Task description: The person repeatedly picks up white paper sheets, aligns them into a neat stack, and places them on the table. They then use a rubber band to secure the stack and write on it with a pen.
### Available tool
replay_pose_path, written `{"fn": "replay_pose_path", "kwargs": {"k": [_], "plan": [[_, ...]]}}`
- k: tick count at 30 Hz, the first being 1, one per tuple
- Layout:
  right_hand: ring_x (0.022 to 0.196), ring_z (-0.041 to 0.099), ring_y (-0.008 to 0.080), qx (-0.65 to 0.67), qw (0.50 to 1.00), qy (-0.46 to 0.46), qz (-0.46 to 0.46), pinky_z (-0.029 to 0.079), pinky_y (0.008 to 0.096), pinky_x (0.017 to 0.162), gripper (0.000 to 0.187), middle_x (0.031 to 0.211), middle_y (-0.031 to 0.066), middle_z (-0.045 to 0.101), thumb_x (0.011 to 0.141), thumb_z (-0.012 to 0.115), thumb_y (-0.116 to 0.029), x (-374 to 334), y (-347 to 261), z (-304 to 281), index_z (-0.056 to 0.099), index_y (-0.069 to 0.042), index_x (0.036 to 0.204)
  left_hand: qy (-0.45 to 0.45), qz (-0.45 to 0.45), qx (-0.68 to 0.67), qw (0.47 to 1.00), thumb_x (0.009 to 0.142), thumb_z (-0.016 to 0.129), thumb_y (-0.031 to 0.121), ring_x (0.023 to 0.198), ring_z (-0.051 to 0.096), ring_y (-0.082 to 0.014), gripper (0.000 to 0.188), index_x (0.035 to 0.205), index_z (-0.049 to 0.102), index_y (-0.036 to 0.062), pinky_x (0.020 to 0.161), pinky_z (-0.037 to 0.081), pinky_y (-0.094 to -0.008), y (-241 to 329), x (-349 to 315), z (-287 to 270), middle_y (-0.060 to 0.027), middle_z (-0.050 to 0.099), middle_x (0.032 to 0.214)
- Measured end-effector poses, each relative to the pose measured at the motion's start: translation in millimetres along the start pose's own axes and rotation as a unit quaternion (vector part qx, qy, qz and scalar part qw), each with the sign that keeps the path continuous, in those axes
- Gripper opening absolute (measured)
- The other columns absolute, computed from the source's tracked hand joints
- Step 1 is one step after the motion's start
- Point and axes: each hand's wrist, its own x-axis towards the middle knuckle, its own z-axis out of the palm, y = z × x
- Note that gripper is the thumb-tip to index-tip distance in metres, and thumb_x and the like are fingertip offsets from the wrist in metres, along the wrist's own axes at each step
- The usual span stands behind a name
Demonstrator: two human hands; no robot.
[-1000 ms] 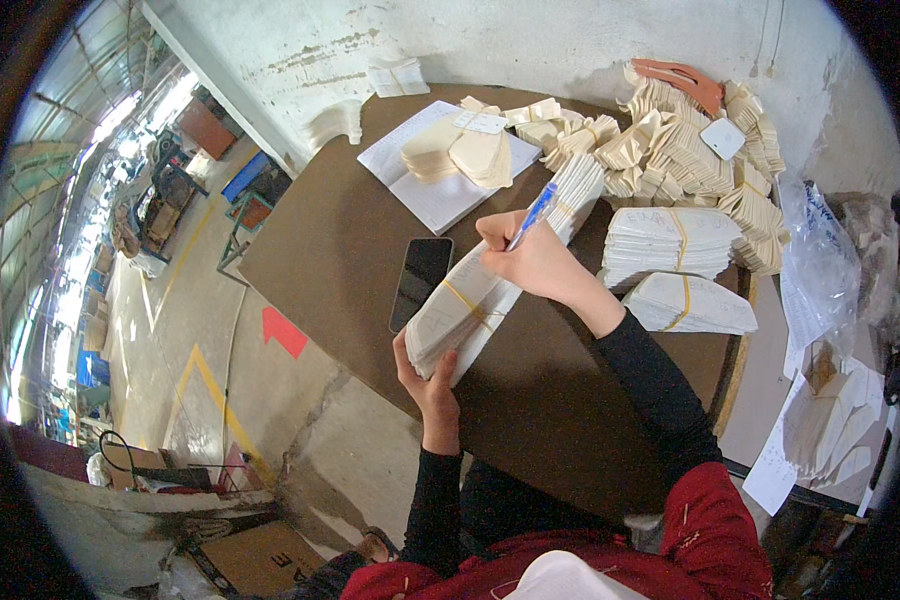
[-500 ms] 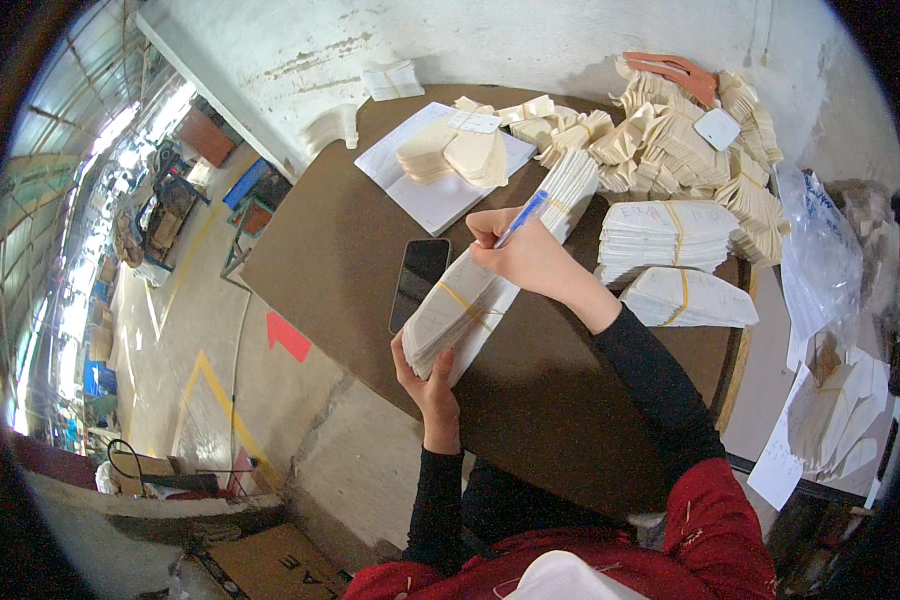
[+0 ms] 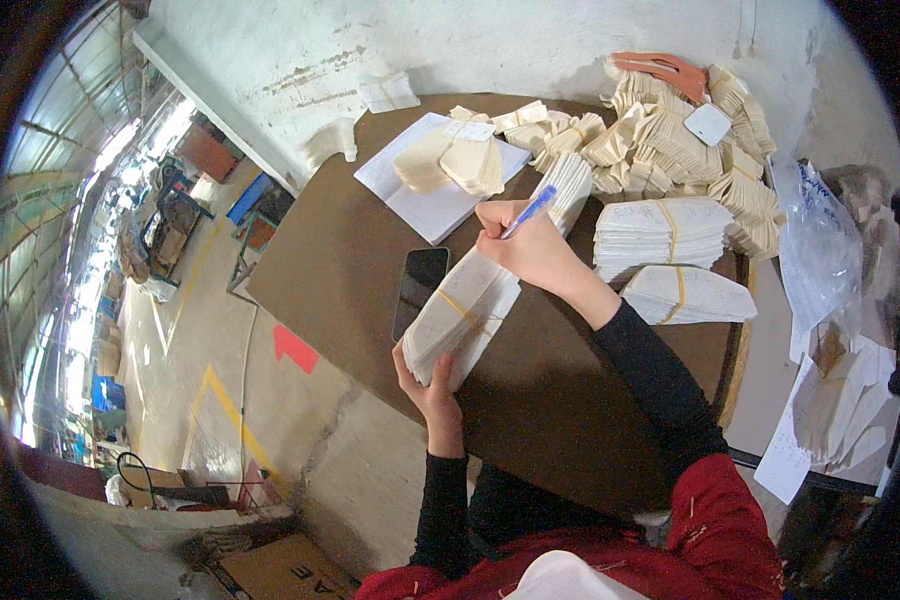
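My left hand [image 3: 433, 390] grips the near end of a long bundle of white paper pieces [image 3: 460, 312], held by yellow rubber bands and slanting away to the far right. In my right hand [image 3: 540, 248] is a blue pen [image 3: 532, 208], its fingers closed round it and resting on the bundle's top. The pen's tip is hidden by the hand. Left of the bundle a black phone [image 3: 422, 285] lies on the brown table [image 3: 320, 245]. To the right of my right hand are two more banded white bundles, an upper bundle [image 3: 660, 235] and a lower bundle [image 3: 690, 295].
Behind, an open notebook [image 3: 400, 195] carries cream paper pieces [image 3: 440, 160]. Many banded cream bundles [image 3: 660, 140] pile up at the back right, with a white card [image 3: 708, 124] and an orange-brown object [image 3: 660, 70] on top. Clear plastic bags [image 3: 820, 250] hang beyond the table's right edge.
My right hand and the pen have shifted slightly along the bundle, and the pen leans a little lower. My left hand keeps its hold. The whole view has tilted slightly.
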Motion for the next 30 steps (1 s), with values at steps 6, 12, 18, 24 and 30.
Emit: {"fn": "replay_pose_path", "kwargs": {"k": [6,12,18,24,30], "plan": [[0.055,0.052,0.0302,-0.035,0.998,-0.046,-0.008,0.040,0.0399,0.053,0.015,0.058,0.0143,0.049,0.070,0.061,-0.005,1.7,2.1,-3.9,0.047,0.000,0.067,-0.001,-0.014,-0.016,1.000,0.077,0.076,0.021,0.110,0.052,-0.0204,0.055,0.122,0.050,0.0033,0.098,0.038,-0.0347,-0.3,-0.8,-0.2,-0.0074,0.056,0.114],[0.055,0.052,0.0296,-0.022,0.999,-0.043,0.008,0.039,0.0398,0.053,0.016,0.058,0.0145,0.049,0.070,0.062,-0.007,1.1,9.6,-2.1,0.047,-0.001,0.066,-0.004,-0.010,-0.012,1.000,0.076,0.076,0.021,0.110,0.052,-0.0208,0.056,0.123,0.050,0.0032,0.098,0.038,-0.0349,-0.3,-1.0,-0.7,-0.0076,0.056,0.114],[0.054,0.051,0.0271,-0.019,0.999,-0.009,0.025,0.038,0.0393,0.052,0.017,0.057,0.0136,0.047,0.072,0.061,-0.005,2.5,11.8,-3.3,0.045,-0.001,0.066,0.010,-0.009,0.018,1.000,0.076,0.075,0.019,0.110,0.052,-0.0211,0.056,0.123,0.050,0.0030,0.098,0.038,-0.0345,0.4,-0.7,-0.3,-0.0078,0.056,0.114],[0.055,0.030,0.0114,0.019,0.998,-0.019,0.052,0.026,0.0329,0.050,0.031,0.058,0.0053,0.027,0.074,0.061,0.001,1.6,12.3,-3.8,0.032,-0.002,0.065,0.011,-0.003,0.016,1.000,0.076,0.076,0.019,0.109,0.053,-0.0209,0.056,0.122,0.050,0.0024,0.098,0.038,-0.0337,-1.5,-1.0,-1.3,-0.0079,0.056,0.113],[0.051,0.045,0.0217,0.036,0.999,-0.008,0.002,0.036,0.0375,0.051,0.021,0.056,0.0129,0.043,0.070,0.062,-0.004,3.4,18.0,-4.1,0.042,-0.001,0.065,0.001,-0.004,-0.018,1.000,0.075,0.076,0.018,0.109,0.053,-0.0211,0.056,0.123,0.050,0.0027,0.098,0.038,-0.0339,-3.7,0.9,-1.3,-0.0086,0.056,0.114]]}}
